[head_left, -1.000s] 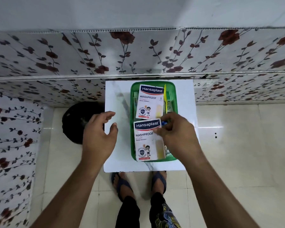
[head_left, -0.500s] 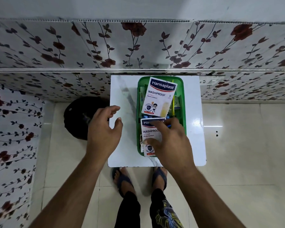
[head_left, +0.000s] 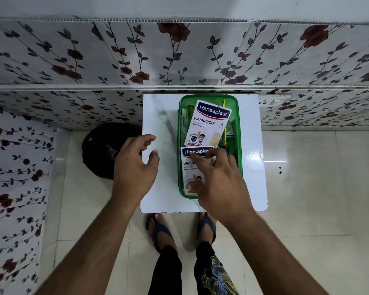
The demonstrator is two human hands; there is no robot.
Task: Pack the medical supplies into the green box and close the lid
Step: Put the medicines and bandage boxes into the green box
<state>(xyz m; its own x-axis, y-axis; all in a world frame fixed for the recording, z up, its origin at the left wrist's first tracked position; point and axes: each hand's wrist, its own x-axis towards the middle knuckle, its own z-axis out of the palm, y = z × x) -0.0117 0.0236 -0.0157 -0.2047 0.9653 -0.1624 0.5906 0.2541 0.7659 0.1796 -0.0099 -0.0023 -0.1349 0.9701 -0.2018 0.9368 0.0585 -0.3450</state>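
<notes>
The green box [head_left: 240,133] stands open on the right half of a small white table [head_left: 160,188]. A white and blue Hansaplast plaster pack [head_left: 209,124] lies tilted in its far half. A second Hansaplast pack [head_left: 189,167] lies in the near half. My right hand [head_left: 222,184] rests on that near pack, with the index finger across its top and the thumb at its lower left edge. My left hand [head_left: 134,167] hovers open over the table's left edge and holds nothing. Yellow and blue items [head_left: 224,135] show under the packs. I see no lid.
The table stands against a wall with a flower pattern, which also runs along the left side. A black round object [head_left: 100,150] sits on the tiled floor left of the table. My feet in sandals [head_left: 158,228] are at the table's near edge.
My right hand moved from the near pack's top right corner to lie over it and press it into the box. The far pack has tilted. My left hand stayed about where it was.
</notes>
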